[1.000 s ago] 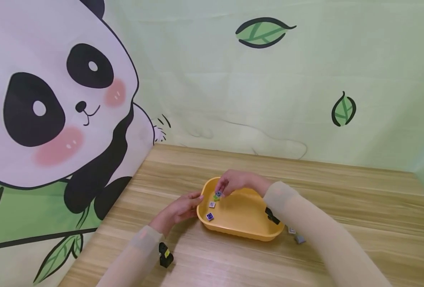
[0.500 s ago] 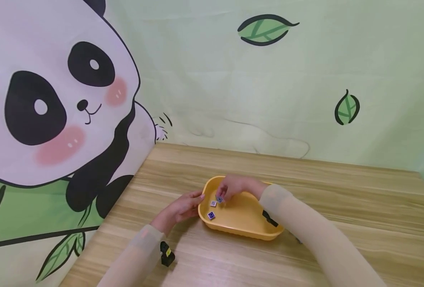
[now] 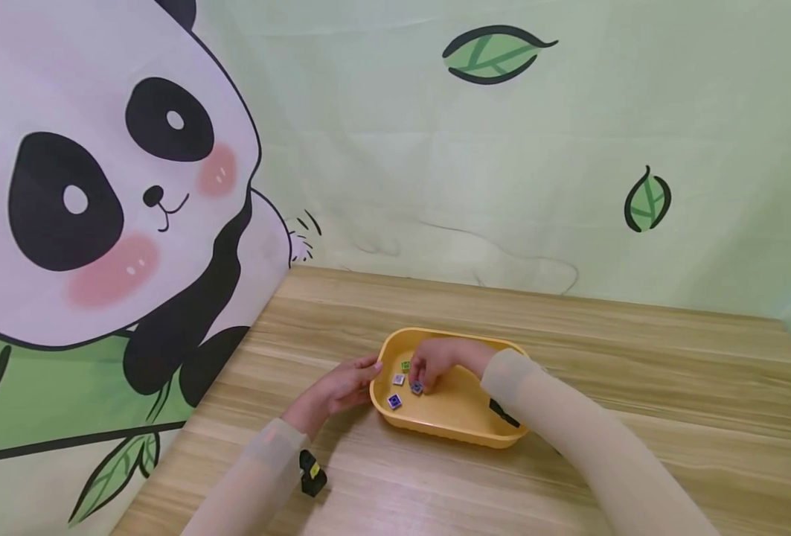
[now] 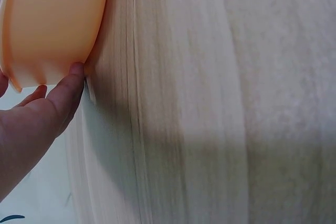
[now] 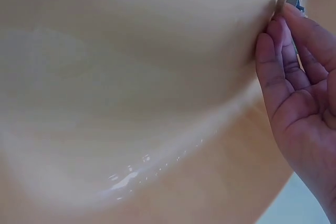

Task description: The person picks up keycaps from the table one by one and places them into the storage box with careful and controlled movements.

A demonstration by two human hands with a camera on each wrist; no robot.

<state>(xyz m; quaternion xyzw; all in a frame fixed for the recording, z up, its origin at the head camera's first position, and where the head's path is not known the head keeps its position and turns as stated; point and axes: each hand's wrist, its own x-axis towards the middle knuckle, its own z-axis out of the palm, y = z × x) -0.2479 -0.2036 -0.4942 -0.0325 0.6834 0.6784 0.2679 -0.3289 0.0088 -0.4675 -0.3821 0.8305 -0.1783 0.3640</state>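
Observation:
A yellow tray point(image 3: 449, 428) stands on the wooden table. My left hand point(image 3: 348, 383) holds its left end, thumb at the rim and fingers on the outer wall; the left wrist view shows those fingers against the tray's side. Inside the tray, my right hand point(image 3: 435, 359) pinches a small blue-grey square block point(image 3: 417, 388) low over the floor. Whether the block touches the floor I cannot tell. Close by in the tray lie a green block point(image 3: 405, 366), a white block point(image 3: 398, 380) and a dark blue block point(image 3: 394, 402). In the right wrist view the pinched block is partly hidden by the thumb.
Wooden tabletop point(image 3: 603, 357) surrounds the tray. A green wall cloth point(image 3: 368, 149) with leaf drawings rises behind, with a panda picture point(image 3: 167, 186) at the left. Black camera mounts point(image 3: 312, 473) sit at both wrists. My right sleeve point(image 3: 583, 417) covers the tray's right front.
My right hand has moved slightly right and toward me with the blue-grey block, away from the green block, which shows again. The left hand stays at the tray's end.

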